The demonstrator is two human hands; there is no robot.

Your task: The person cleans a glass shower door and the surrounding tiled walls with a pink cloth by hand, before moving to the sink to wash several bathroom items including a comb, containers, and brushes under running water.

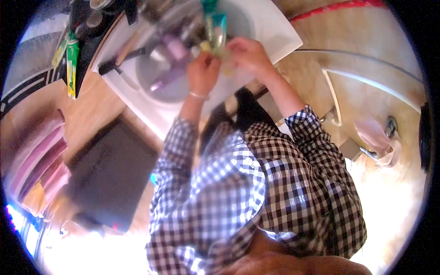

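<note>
Over the basin of a white sink (271, 26) my two hands are close together. My left hand (204, 75) has its fingers curled in beside a small yellow cap-like thing (205, 46); what they hold, if anything, is hidden. My right hand (251, 56) has bent fingers drawn together next to an upright clear tube with a teal end (219, 34); blur hides anything in them. To the left of my hands, purple bottles or tubes (175, 47) lie heaped in the basin, with a lilac tube (167, 79) nearest its front wall.
A black brush (121, 62) lies on the sink's left rim. Further left, a green and yellow tube (72, 64) stands at a dark shelf. Striped towels (39, 156) hang at the left, above a dark mat (112, 169). White pipes (366, 80) run along the right wall.
</note>
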